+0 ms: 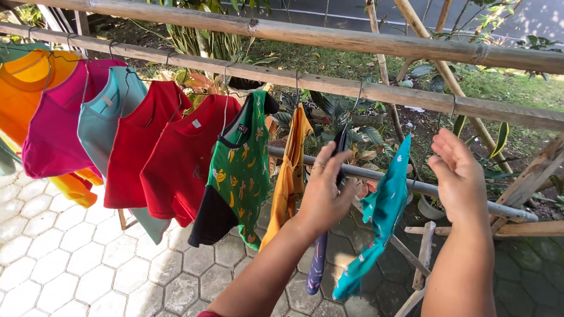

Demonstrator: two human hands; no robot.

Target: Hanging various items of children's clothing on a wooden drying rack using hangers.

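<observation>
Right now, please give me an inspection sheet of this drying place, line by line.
Surface: hexagonal paving stones, bare where seen.
Job's things: dark blue garment on a hanger, pinched by the left hand; teal garment hanging beside it.
Clutter: nothing seen.
Grippers: left hand closed on the dark blue garment; right hand open, touching nothing.
Cables: nothing seen.
Surroundings: bamboo poles, a row of small coloured shirts, a grey pipe, garden plants.
</observation>
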